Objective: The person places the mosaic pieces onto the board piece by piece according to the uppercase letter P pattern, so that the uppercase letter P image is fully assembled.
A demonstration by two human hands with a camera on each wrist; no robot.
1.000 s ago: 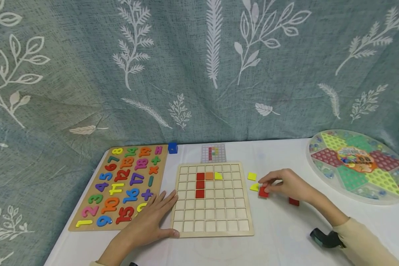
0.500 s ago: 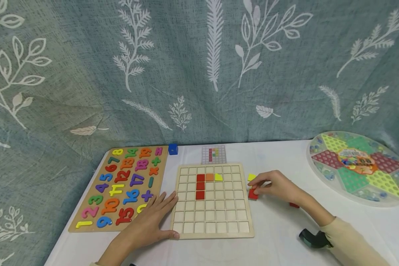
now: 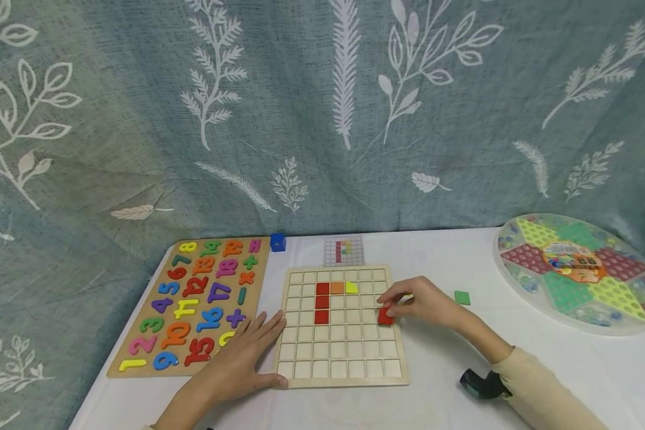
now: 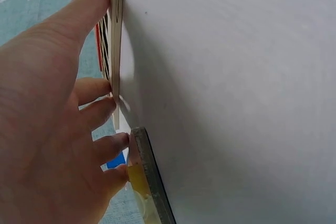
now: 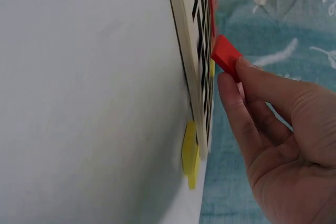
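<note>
Big cloth (image 3: 322,113) hung behind my table, blue-green, with white leaves and ferns printed on it. Cloth had soft folds and reached down to table's back edge. It also hung down past table on left side. Table (image 3: 451,251) was white and smooth, flat, wide. Light was soft and even, only faint shadows on table top. Saw no window, no floor.

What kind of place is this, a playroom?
Likely a staged tabletop for puzzle play: a white table before a leaf-print curtain, holding a number puzzle, grid board and Chinese checkers set.
</note>
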